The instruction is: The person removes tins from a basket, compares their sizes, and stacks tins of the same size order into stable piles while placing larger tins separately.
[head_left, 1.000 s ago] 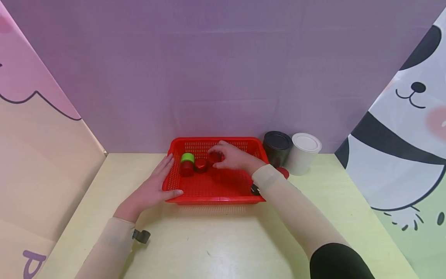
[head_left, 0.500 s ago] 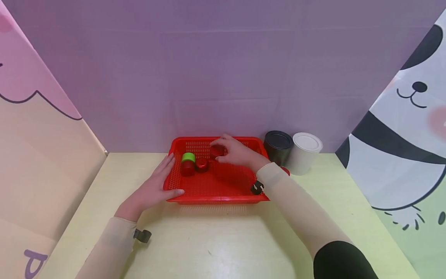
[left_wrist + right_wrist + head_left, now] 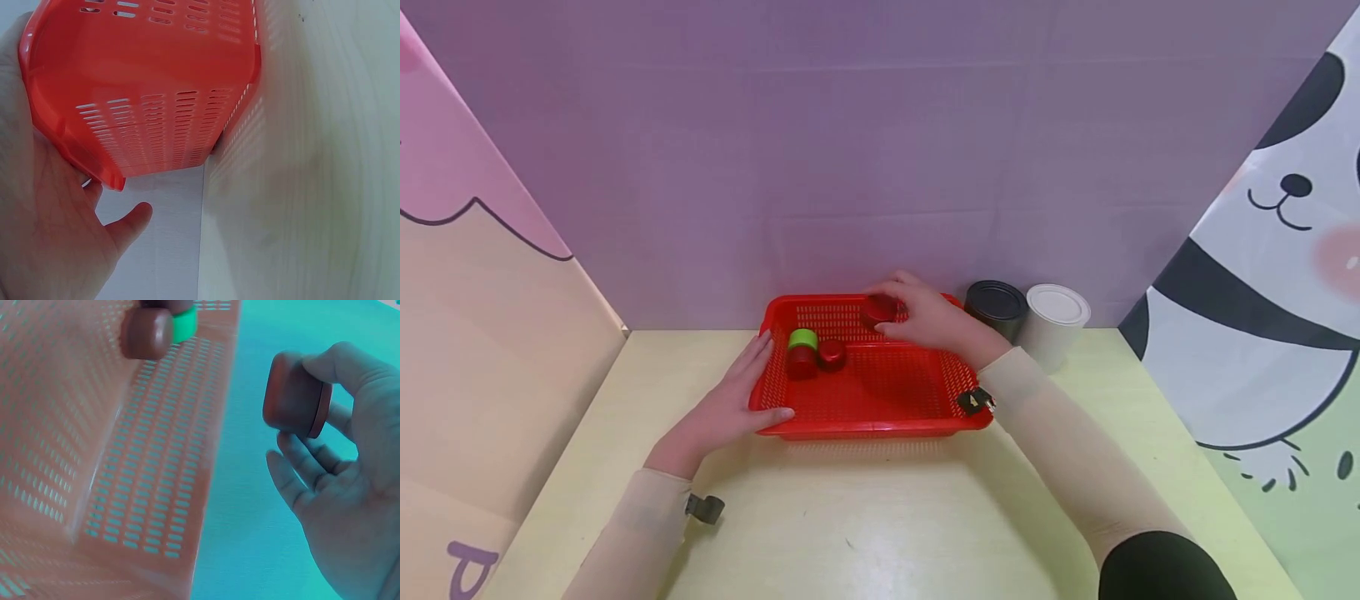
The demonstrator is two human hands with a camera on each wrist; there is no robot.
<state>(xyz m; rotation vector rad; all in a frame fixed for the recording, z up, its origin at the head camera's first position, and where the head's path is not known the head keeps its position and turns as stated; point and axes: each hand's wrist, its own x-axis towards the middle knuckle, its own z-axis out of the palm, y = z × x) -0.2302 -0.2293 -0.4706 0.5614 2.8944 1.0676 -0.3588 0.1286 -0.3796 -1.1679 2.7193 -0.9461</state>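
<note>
My right hand holds a small dark red lidded jar between thumb and fingers. The jar overlaps the back wall of the red plastic basket in the head view; in the right wrist view it is outside the basket's rim. My left hand rests against the basket's left side. Its fingers lie straight along the rim, and its thumb reaches over the front left corner. Inside the basket, at the left, are a second red jar and a dark red piece touching a bright green one.
A black-lidded dark can and a white can stand right of the basket, partly behind my right forearm. The pale wooden table meets a purple backdrop at the back. Printed panels flank both sides.
My right hand has carried the jar back and to the right, from over the basket's middle to its back wall. The left hand has stayed at the basket's left side.
</note>
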